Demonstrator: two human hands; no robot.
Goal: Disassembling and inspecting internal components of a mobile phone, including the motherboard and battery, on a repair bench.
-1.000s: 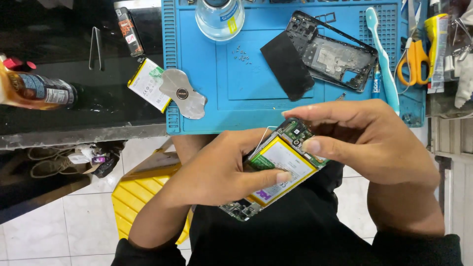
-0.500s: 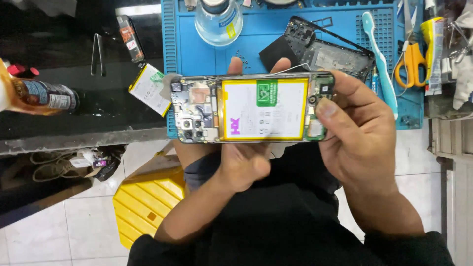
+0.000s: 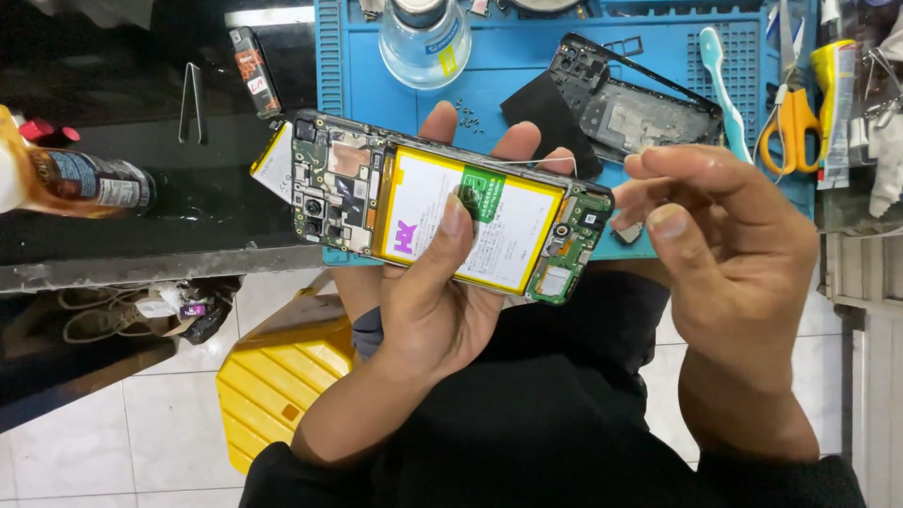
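While the left hand point(image 3: 442, 301) cradles an opened phone point(image 3: 451, 212) from beneath, thumb pressed on its yellow-edged battery point(image 3: 423, 212) and fingertips showing past the far edge, the phone hangs level over the near edge of the worktop point(image 3: 141, 226). Just beside the phone's right end, the right hand point(image 3: 724, 245) has its fingers curled and pinched together; whether anything sits between them cannot be told. Behind the phone lies a blue work mat point(image 3: 658, 56) carrying a dark phone frame point(image 3: 640, 103), a black back cover point(image 3: 550, 118) partly hidden by fingertips, a few tiny screws point(image 3: 467, 111), a clear glass bottle point(image 3: 425, 38), a pale blue toothbrush point(image 3: 724, 85) and yellow-handled scissors point(image 3: 795, 118). Left of the mat rest tweezers point(image 3: 193, 99), a lighter point(image 3: 256, 71) and a bottle lying on its side point(image 3: 66, 179). A yellow stool point(image 3: 273, 376) stands below on the tiled floor point(image 3: 122, 442).
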